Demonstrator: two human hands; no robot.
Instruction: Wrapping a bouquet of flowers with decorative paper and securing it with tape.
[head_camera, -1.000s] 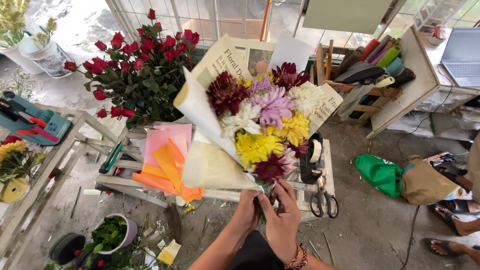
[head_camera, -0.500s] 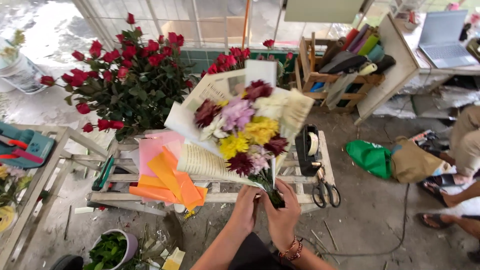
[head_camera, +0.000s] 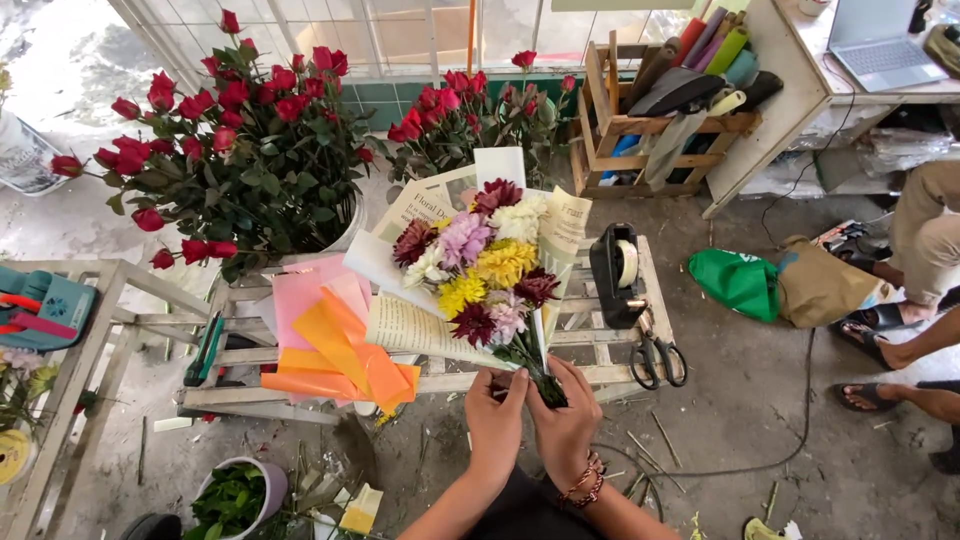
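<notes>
A bouquet (head_camera: 482, 270) of dark red, purple, yellow and white chrysanthemums lies in a cone of printed newspaper-style wrap (head_camera: 425, 328) over a slatted wooden pallet table (head_camera: 600, 345). My left hand (head_camera: 495, 420) and my right hand (head_camera: 565, 425) both clasp the green stems (head_camera: 535, 368) at the bouquet's base, side by side at the table's front edge. A beaded bracelet circles my right wrist.
Pink and orange paper sheets (head_camera: 335, 350) lie left of the bouquet. A black tape dispenser (head_camera: 616, 272) and scissors (head_camera: 657, 358) sit to its right. Red roses (head_camera: 235, 130) stand in buckets behind. A rack of paper rolls (head_camera: 680, 90), a green bag (head_camera: 740, 283) and another person's sandalled feet (head_camera: 880, 360) are at right.
The bouquet has been lowered from upright in front of me down toward the table, tilting away. Both hands stay closed on the stems.
</notes>
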